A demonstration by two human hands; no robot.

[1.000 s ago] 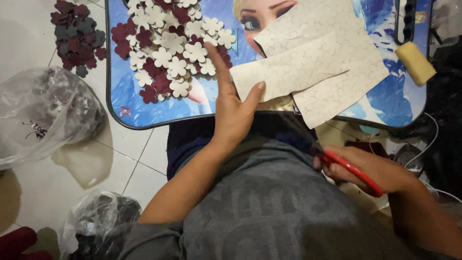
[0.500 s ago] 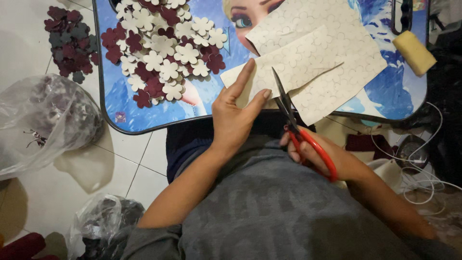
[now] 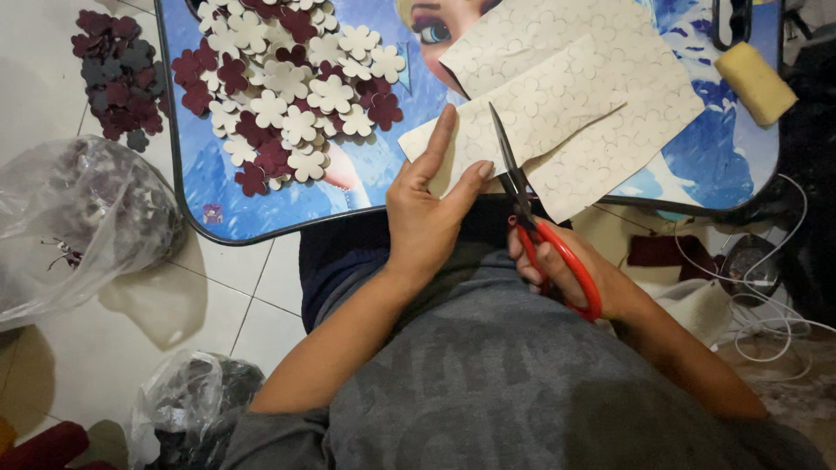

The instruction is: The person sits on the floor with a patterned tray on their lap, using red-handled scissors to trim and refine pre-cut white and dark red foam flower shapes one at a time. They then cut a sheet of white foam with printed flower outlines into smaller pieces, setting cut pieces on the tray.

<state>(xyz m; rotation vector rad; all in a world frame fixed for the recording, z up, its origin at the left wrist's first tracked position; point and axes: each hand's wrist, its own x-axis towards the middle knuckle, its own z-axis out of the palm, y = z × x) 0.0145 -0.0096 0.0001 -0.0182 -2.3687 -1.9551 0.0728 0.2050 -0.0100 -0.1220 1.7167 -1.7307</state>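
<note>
Head view, looking down at the lap. Left hand (image 3: 428, 209) grips the near edge of a cream sheet (image 3: 522, 117) stamped with flower outlines; thumb and fingers are closed on that edge, index finger extended along it. The sheet lies on the blue picture-printed tabletop (image 3: 209, 187), overlapping a larger cream sheet (image 3: 610, 139) of the same pattern.

Right hand (image 3: 579, 274) is clamped through the red handles of a pair of scissors (image 3: 531, 222). Blades nearly together, tips pointing away from the body, lying over the held sheet just right of the left thumb.

Left part of tabletop: heap of cut flower shapes (image 3: 292, 91), cream and maroon mixed. Yellow sponge block (image 3: 756, 83) at the right corner.

Floor, left: loose dark flower pieces (image 3: 117, 70), clear plastic bag (image 3: 74, 218). White cable (image 3: 766, 322) at right.
</note>
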